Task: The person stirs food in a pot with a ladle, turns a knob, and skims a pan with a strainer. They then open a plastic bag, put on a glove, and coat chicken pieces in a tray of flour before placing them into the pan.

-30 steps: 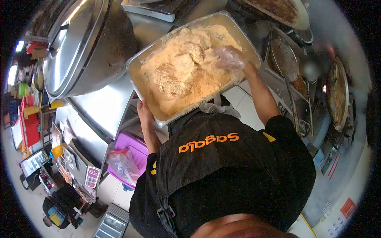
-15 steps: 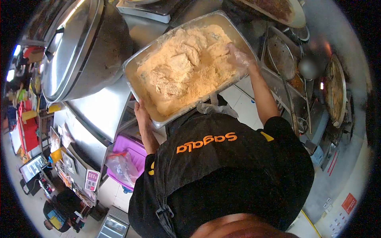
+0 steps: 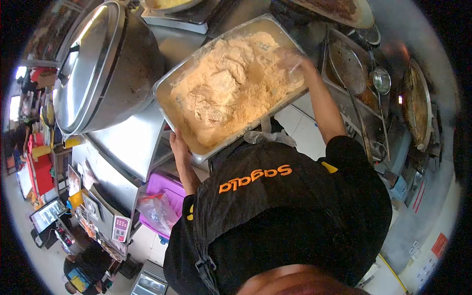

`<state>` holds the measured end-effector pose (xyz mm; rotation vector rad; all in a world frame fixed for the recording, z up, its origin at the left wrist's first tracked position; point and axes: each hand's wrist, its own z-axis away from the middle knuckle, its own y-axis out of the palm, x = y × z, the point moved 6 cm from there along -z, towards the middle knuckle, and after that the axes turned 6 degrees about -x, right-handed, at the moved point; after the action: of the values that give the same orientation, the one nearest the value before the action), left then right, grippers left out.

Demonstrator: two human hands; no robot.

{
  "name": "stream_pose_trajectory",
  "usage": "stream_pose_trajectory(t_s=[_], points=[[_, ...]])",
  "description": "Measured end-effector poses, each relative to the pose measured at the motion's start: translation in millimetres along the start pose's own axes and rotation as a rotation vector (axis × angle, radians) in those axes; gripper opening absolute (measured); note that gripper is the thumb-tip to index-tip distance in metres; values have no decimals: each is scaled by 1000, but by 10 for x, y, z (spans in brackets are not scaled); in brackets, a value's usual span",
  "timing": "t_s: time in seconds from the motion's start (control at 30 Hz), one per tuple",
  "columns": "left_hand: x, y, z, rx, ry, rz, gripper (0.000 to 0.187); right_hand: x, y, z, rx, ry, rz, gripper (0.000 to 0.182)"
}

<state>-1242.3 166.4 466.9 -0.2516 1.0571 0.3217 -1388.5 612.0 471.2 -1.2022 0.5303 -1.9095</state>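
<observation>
A deep rectangular metal tray [image 3: 281, 104] sits tilted in front of my body. It holds orange-tinted flour [image 3: 260, 93] and several thickly coated pieces [image 3: 225, 84] heaped in the middle. My left hand [image 3: 179, 144] grips the tray's near left corner, its fingers partly hidden behind the wall. In a clear plastic glove, my right hand [image 3: 293, 62] reaches into the flour at the right end, with blurred, partly hidden fingers. A loose clear glove or thin plastic [image 3: 269, 137] hangs at the tray's near edge, over my apron.
A large lidded steel pot [image 3: 105, 69] stands left of the tray on a steel counter [image 3: 129, 143]. Below are a purple crate [image 3: 169, 189] with a plastic bag, and a scale [image 3: 121, 228]. A skimmer [image 3: 381, 81] and woks [image 3: 417, 105] lie to the right. Another person [image 3: 86, 268] is far lower left.
My right hand has shifted slightly up and left within the flour, its wrist now bent over the tray's right wall. My left hand keeps its hold on the corner.
</observation>
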Motion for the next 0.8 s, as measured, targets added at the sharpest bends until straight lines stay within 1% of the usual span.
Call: stream_pose_trajectory(t_s=[0.03, 0.1, 0.17, 0.2, 0.27, 0.33, 0.4, 0.43, 0.47, 0.5, 0.57, 0.63, 0.67, 0.7, 0.73, 0.77, 0.8], points=[[-43, 11, 5, 11, 35, -20, 30, -113, 61, -116, 43, -44, -70, 69], [182, -94, -118, -2, -22, 17, 31, -310, 111, -248, 115, 34, -348, 64], [260, -80, -192, 7, -34, 46, 32, -429, 128, -394, 45, -67, -378, 60], [229, -62, -175, 18, -15, 54, 32, -480, 171, -490, -60, -204, -265, 57], [222, -76, -160, 18, 12, 38, 31, -499, 120, -460, -78, -164, -413, 51], [223, -98, -156, 9, 26, 37, 28, -49, 39, -75, -29, 4, -354, 46], [159, -56, -107, 20, 34, 41, 27, 200, -132, 83, -142, -149, 21, 42], [51, -17, -20, 25, 42, 23, 26, -85, 58, -137, -208, -317, 74, 40], [0, -6, 24, 25, 47, 3, 26, -206, 136, -239, -268, -483, 128, 38], [46, -13, -5, 26, 21, 59, 27, -79, 9, -99, -295, -589, -104, 35], [225, -51, -147, 22, -37, 164, 28, 320, -251, 433, -330, -793, -579, 32], [253, -65, -163, 24, -69, 160, 30, 283, -274, 385, -233, -579, -927, 37], [289, -64, -175, 21, -88, 155, 30, 113, -214, 158, -126, -265, -1013, 43], [285, -61, -164, 16, -111, 145, 30, 62, -125, 143, -81, -151, -1077, 47], [311, -94, -215, 27, -29, 128, 31, 10, -35, 136, -43, -32, -1143, 52], [0, 12, 20, 39, 11, -30, 31, 39, 64, 279, -69, -106, -1207, 56], [63, -16, -41, 44, -2, -27, 31, -370, 212, -111, -85, -152, -856, 58]])
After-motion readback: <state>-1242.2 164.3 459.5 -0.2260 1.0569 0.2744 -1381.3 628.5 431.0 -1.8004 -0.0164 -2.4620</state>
